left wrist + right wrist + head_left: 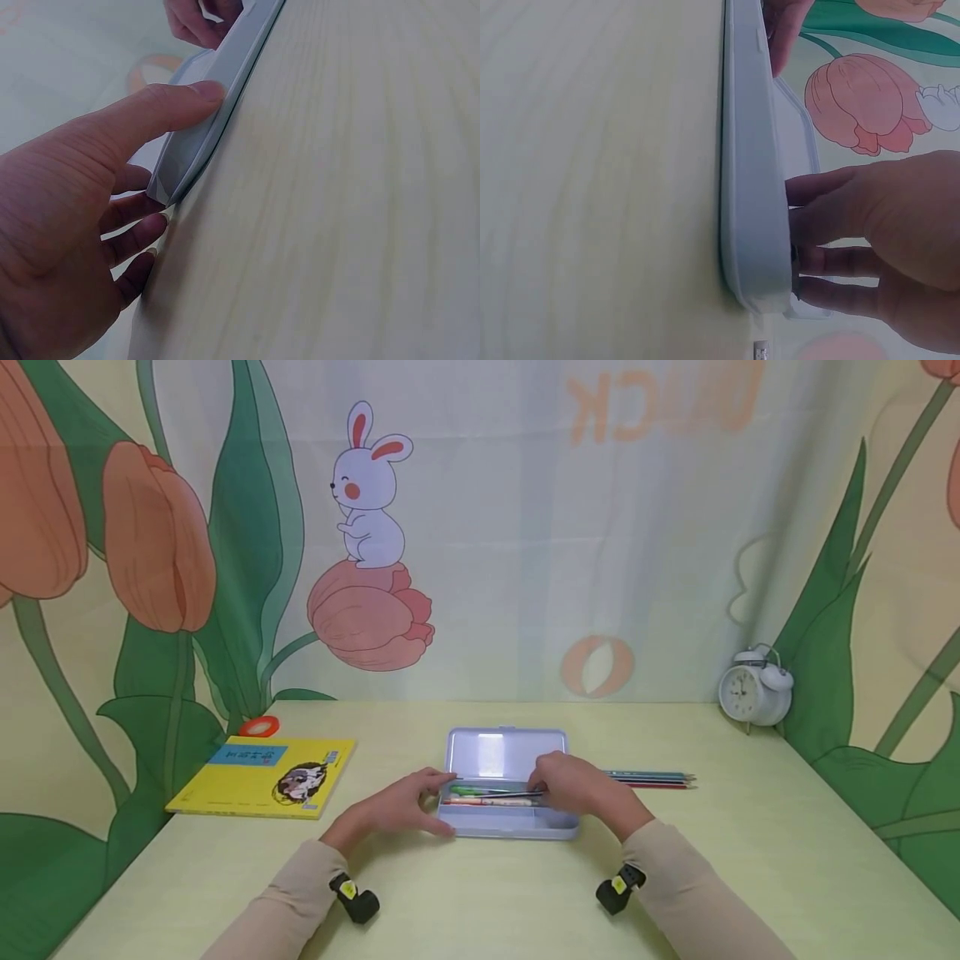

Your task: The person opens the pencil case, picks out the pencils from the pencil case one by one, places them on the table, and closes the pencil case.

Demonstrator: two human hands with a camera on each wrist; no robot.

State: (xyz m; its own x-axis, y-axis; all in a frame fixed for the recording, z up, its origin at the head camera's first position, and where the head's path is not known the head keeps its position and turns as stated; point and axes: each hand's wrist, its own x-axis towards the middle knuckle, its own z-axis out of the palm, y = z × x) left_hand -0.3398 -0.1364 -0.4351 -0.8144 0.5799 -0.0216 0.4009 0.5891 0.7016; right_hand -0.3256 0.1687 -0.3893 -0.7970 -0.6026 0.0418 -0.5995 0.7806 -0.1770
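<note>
A pale lilac pencil case (510,832) lies on the table with its lid (465,753) raised at the back. Inside are a green pen (467,791), a pen with orange and white colouring (483,802) and a slim dark pen (516,794). My left hand (401,802) holds the case at its left end, the thumb on the front wall in the left wrist view. Over the right part of the case, my right hand (573,783) pinches the end of the dark pen. In the right wrist view, the case wall (757,172) partly hides those fingertips.
Several pencils (660,779) lie to the right of the case, partly behind the right hand. A yellow book (255,785) is at the left, with a red ring (273,724) behind it. At the back right stands a white alarm clock (757,692). A printed curtain hangs behind.
</note>
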